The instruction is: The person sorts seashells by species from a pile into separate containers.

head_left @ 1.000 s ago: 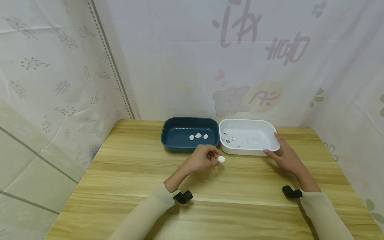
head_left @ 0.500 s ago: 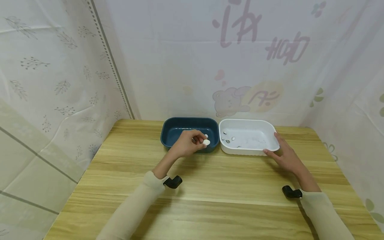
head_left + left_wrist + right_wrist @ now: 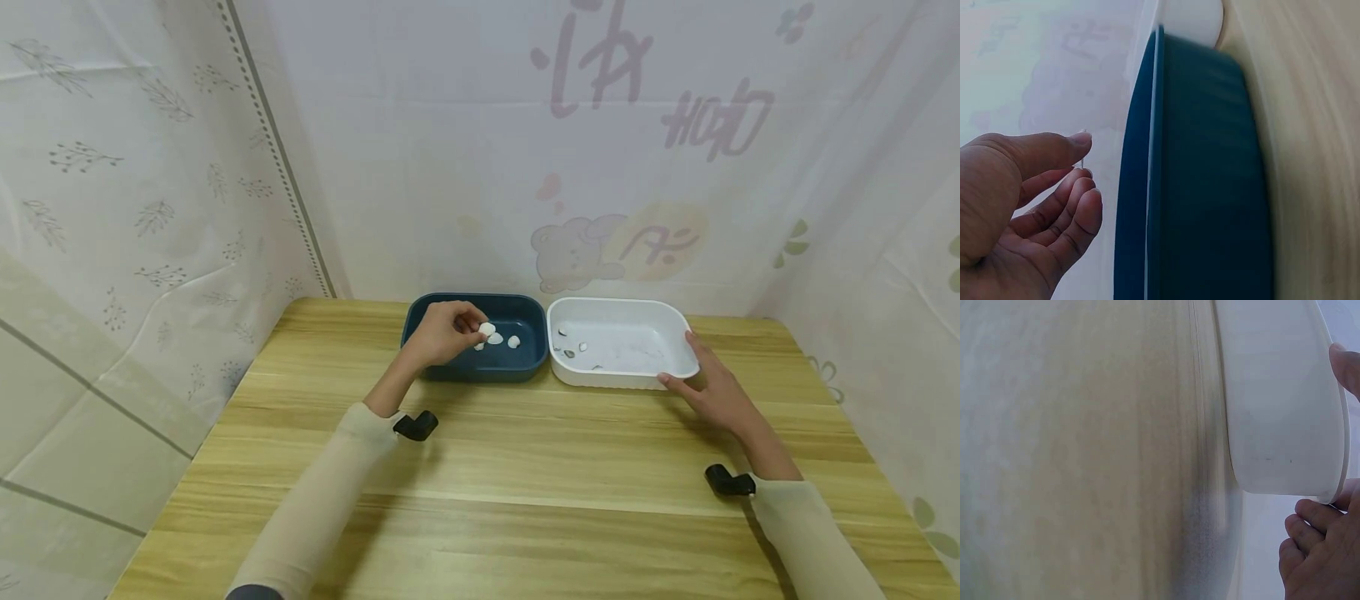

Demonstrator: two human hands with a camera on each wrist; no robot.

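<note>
My left hand (image 3: 444,335) pinches a small white seashell (image 3: 487,330) between thumb and fingertips, above the dark blue tray (image 3: 480,373). In the left wrist view the shell's thin edge shows between the fingertips, beside the blue tray's rim (image 3: 1155,156). On the tray's floor lie a few white shells (image 3: 513,342), one partly behind the held shell. My right hand (image 3: 716,396) grips the near right corner of the white tray (image 3: 626,379), thumb on the front rim and fingers along the end wall. Several small greyish shells (image 3: 570,354) lie in its left part.
Both trays stand side by side at the back of a wood-grain table (image 3: 525,517). Behind them hangs a printed cloth (image 3: 420,167), with more cloth at both sides. A black wrist camera (image 3: 416,426) sits on the left sleeve, another (image 3: 729,481) on the right.
My left hand has carried the white shell leftward and away from me, from in front of the trays to over the blue tray. The right hand has stayed on the white tray.
</note>
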